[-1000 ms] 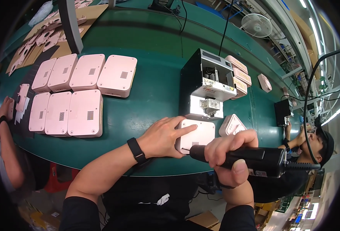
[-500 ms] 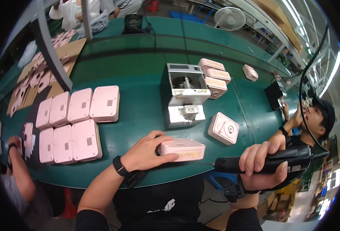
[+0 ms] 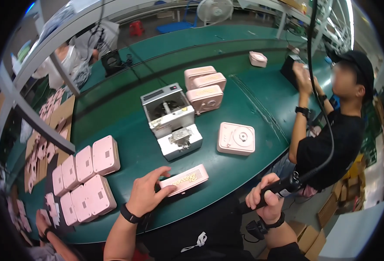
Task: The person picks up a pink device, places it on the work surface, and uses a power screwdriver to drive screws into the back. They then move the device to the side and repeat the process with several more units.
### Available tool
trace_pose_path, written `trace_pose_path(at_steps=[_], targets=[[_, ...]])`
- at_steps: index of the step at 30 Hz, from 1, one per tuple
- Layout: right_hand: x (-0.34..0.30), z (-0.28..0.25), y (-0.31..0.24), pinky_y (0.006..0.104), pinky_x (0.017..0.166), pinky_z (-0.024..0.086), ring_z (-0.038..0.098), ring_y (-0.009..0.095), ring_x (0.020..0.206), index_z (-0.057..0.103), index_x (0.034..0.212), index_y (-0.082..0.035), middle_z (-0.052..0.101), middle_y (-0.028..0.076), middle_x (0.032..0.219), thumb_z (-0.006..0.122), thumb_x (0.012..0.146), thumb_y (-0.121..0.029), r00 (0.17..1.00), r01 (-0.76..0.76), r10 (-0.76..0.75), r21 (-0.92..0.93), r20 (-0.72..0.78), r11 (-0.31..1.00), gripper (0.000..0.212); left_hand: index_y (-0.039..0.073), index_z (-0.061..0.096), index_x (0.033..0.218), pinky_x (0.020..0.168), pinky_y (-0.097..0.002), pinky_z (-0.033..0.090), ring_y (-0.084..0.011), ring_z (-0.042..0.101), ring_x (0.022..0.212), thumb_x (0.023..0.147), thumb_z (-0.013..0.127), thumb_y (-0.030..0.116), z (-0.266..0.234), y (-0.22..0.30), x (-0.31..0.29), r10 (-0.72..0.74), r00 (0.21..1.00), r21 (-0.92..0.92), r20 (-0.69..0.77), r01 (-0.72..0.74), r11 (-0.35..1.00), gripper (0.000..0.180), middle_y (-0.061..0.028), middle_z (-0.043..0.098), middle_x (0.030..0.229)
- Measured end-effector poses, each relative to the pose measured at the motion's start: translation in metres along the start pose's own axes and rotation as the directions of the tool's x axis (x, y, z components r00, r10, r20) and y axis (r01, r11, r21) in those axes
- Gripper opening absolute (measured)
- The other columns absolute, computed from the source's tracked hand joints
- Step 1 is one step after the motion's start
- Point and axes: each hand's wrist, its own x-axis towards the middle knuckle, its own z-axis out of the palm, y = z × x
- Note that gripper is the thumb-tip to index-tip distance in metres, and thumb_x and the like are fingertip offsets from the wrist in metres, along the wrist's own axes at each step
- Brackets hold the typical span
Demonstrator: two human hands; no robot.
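Note:
My left hand (image 3: 147,191) grips the left end of a pink box-shaped device (image 3: 186,180) near the bench's front edge. The thumb lies on its gold-decorated side, the fingers curl over the far side, and a dotted grille shows at the right end. My right hand (image 3: 265,199) is wrapped round a black electric screwdriver (image 3: 283,185), held off to the right beyond the bench edge. Its dark tip blends into the dark background. Beyond the held device stands a grey screw-feeder machine (image 3: 171,119). Another pink device (image 3: 236,138) lies right of it, a round dial upward.
Pink devices (image 3: 104,154) lie in two rows at left; several more (image 3: 205,93) stand behind the feeder. A cable (image 3: 326,130) runs up from the screwdriver. A co-worker (image 3: 348,100) is at right, another person's hand (image 3: 42,222) at left. A grey post (image 3: 44,126) rises at far left.
The view has swung, shifting the bench leftward. The held device has tipped to show more of its gold-decorated side. My right hand has drawn the screwdriver away from it. The co-worker's hands have risen.

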Motion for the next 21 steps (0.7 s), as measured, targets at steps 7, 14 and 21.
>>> trace_pose_path(at_steps=[7,14,21], targets=[[-0.015,-0.023,0.001,0.0347,0.055,0.049,0.053,0.018,0.053,0.045,0.102,-0.004,0.055,0.01,0.066,0.063,0.087,-0.008,0.997,0.014,-0.013,0.006,-0.082,1.0,0.025,0.004,0.059,0.121,0.078,-0.0371,0.054,-0.0327,0.07,0.087,0.079,0.078,0.029,0.021,0.013,0.012,0.276,0.96,0.285,-0.04,-0.254,0.924,0.053,-0.0172,0.07,0.1],[-0.025,-0.026,0.003,0.0346,0.054,0.049,0.053,0.019,0.053,0.046,0.101,-0.002,0.054,0.01,0.065,0.059,0.085,-0.003,0.983,-0.009,0.013,0.021,-0.182,1.0,0.021,0.002,0.06,0.118,0.084,-0.0386,0.053,-0.0309,0.069,0.096,0.081,0.078,0.035,0.063,0.031,0.06,0.143,0.983,-0.012,0.114,-0.143,0.99,0.053,-0.0165,0.069,0.103],[-0.042,-0.044,-0.017,0.0379,0.056,0.049,0.053,0.021,0.052,0.044,0.102,-0.007,0.053,0.011,0.066,0.06,0.087,-0.013,0.968,0.005,-0.046,-0.165,-0.245,0.986,0.023,0.008,0.058,0.129,0.102,-0.0468,0.044,-0.0343,0.053,0.125,0.08,0.077,0.044,0.099,0.073,0.073,0.44,0.898,0.378,0.001,-0.408,0.831,0.064,-0.021,0.055,0.133]])
